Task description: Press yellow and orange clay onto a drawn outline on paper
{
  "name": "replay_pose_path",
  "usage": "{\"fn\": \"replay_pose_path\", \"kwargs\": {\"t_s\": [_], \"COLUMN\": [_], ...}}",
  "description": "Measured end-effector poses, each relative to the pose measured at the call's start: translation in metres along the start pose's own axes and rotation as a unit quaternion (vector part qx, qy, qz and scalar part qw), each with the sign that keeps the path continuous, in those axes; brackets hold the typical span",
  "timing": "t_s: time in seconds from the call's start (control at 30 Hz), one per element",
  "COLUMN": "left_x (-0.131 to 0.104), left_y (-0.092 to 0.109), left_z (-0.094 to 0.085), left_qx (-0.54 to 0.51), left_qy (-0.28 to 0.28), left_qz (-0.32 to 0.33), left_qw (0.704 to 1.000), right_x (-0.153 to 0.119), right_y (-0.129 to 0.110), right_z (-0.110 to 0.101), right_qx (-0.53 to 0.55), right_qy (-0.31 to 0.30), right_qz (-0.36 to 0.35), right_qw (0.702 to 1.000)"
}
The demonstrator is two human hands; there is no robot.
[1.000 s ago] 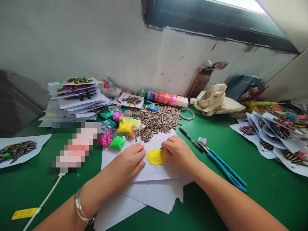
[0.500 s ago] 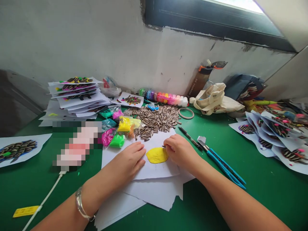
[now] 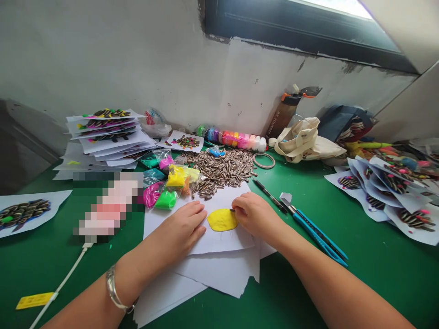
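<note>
A flat yellow clay oval (image 3: 221, 220) lies on a white sheet of paper (image 3: 219, 244), with faint pencil lines below it. My left hand (image 3: 187, 224) rests flat on the paper just left of the clay, its fingers stretched out and holding nothing. At the clay's right end my right hand (image 3: 248, 212) is closed in a pinch on a small dark piece, seemingly a sunflower seed (image 3: 232, 210), touching the clay's upper right edge. Behind the paper lies a pile of striped sunflower seeds (image 3: 222, 169).
Small bags of coloured clay (image 3: 166, 199) lie beside the seed pile. A pen (image 3: 269, 195) and blue tool (image 3: 318, 235) lie right. A tape ring (image 3: 264, 160), cloth bag (image 3: 302, 141) and bottle (image 3: 283, 114) stand behind. Seed pictures are stacked left (image 3: 113, 137) and right (image 3: 391, 183).
The view has shifted very slightly. Both hands remain in nearly the same places, and the right hand still pinches at the clay's edge.
</note>
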State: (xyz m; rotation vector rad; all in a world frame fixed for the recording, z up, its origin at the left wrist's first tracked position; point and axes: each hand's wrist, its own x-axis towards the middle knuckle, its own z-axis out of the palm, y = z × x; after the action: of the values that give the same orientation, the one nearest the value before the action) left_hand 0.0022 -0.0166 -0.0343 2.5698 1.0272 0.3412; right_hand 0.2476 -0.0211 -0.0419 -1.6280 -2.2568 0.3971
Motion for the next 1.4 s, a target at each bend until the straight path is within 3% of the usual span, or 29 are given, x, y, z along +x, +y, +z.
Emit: {"fn": "replay_pose_path", "kwargs": {"t_s": [0.27, 0.7, 0.93, 1.17, 1.4], "left_x": [-0.001, 0.000, -0.005, 0.001, 0.000], "left_y": [0.000, 0.000, 0.001, 0.017, 0.016], "left_z": [-0.001, -0.001, 0.011, 0.017, 0.018], "left_qx": [-0.007, 0.001, 0.049, 0.078, 0.070], "left_qy": [0.012, 0.009, 0.086, -0.002, 0.001], "left_qz": [0.002, 0.003, 0.051, 0.079, 0.072], "left_qw": [1.000, 1.000, 0.994, 0.994, 0.995], "right_x": [0.002, 0.007, 0.006, 0.008, 0.009], "right_y": [0.014, 0.004, 0.005, 0.008, 0.011], "right_z": [-0.008, 0.008, 0.011, 0.011, 0.016], "right_qx": [0.092, -0.059, -0.106, -0.111, -0.062], "right_qy": [0.030, 0.031, 0.042, 0.032, 0.056], "right_qz": [0.034, -0.034, -0.070, -0.069, -0.077], "right_qw": [0.995, 0.997, 0.991, 0.991, 0.994]}}
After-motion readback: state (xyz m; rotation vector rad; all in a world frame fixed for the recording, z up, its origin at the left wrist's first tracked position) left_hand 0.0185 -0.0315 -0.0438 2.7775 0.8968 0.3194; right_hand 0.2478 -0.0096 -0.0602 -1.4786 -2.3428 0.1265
